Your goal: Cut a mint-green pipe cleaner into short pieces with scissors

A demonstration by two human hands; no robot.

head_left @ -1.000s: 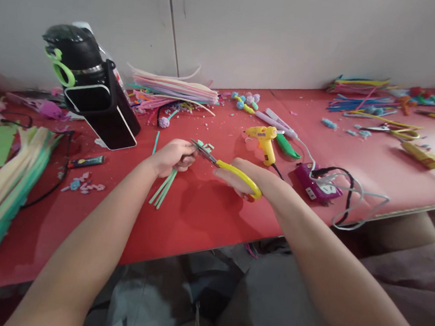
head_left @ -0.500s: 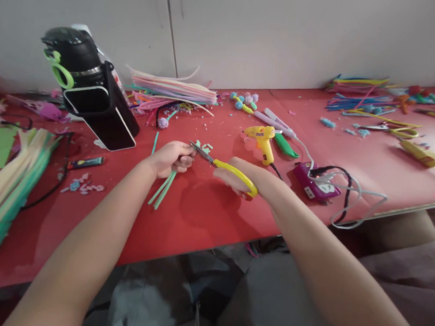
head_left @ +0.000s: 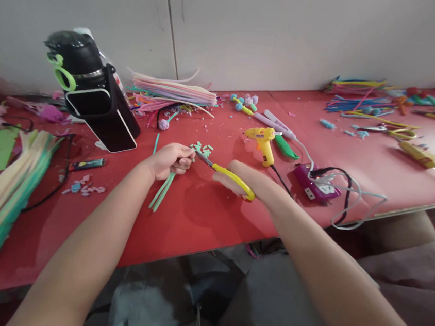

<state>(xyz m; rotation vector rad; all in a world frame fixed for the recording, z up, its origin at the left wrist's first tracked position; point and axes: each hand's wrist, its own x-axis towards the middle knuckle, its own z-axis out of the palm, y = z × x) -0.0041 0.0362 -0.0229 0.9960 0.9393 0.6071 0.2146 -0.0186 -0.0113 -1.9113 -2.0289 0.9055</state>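
My left hand (head_left: 174, 161) is closed around a few pale green pipe cleaners (head_left: 162, 192), whose long ends hang out below the fist toward the table's front edge. In my right hand (head_left: 228, 180) is a pair of scissors (head_left: 235, 179) with yellow handles. The scissor blades look nearly closed, and their tips meet the left fingertips. Just beyond the blades lies a small heap of cut green bits (head_left: 202, 149). Another green pipe cleaner (head_left: 156, 142) shows behind the left hand. The short ends inside the left fingers are hidden.
A black bottle in a holder (head_left: 100, 99) stands at left, near a cream and green pipe-cleaner bundle (head_left: 11, 198). A yellow glue gun (head_left: 265, 144), a purple power strip (head_left: 314, 186) and cables lie right. More pipe cleaners (head_left: 174, 91) lie along the wall.
The scissor blades have drawn closer together at the left fingertips, and more green bits show in the heap. Both hands have barely shifted.
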